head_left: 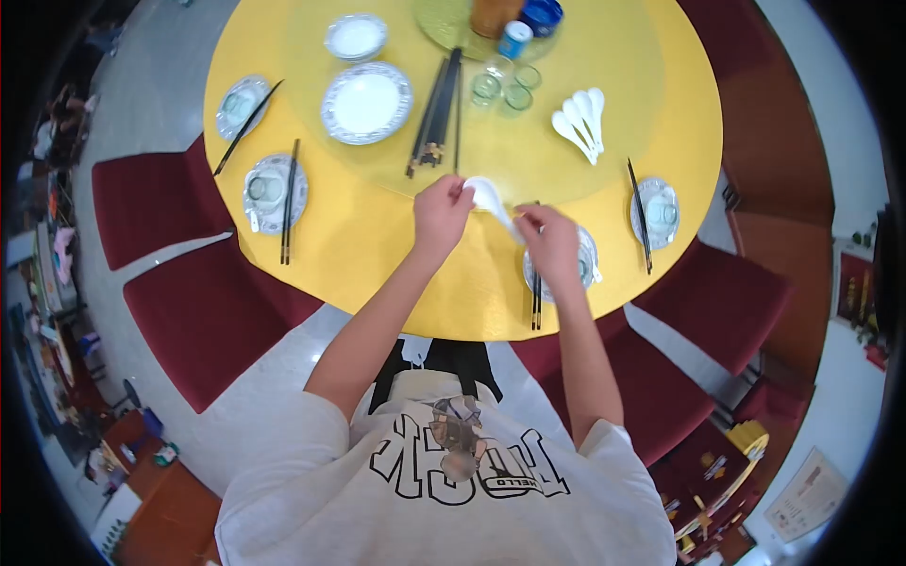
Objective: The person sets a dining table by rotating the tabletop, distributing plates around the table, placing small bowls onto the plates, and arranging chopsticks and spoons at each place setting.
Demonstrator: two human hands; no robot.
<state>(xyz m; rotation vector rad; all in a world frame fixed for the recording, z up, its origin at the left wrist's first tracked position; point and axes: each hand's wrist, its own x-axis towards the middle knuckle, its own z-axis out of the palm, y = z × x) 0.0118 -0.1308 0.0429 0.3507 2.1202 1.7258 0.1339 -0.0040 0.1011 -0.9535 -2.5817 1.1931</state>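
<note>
Left hand [442, 213] is pinching a white spoon [484, 193] by the bowl end, fingers closed on it, over the yellow bench [363, 241]. Right hand [552, 243] is hovering by the handle, can't tell if its fingers are gripping. A plate [589, 249] is lying beneath.

Maroon chairs [151, 203] around a round yellow counter [359, 245]

The chairs stand left and right of the counter, on a smooth grey floor [189, 340] that catches a small glint of light near the left chairs. To the right run reddish-brown wood panelling [779, 179] and a pale wall [854, 113], with a dark framed sign [854, 288] and, nearer, a light poster [807, 495]. Brown wooden furniture [175, 519] sits near left.
</note>
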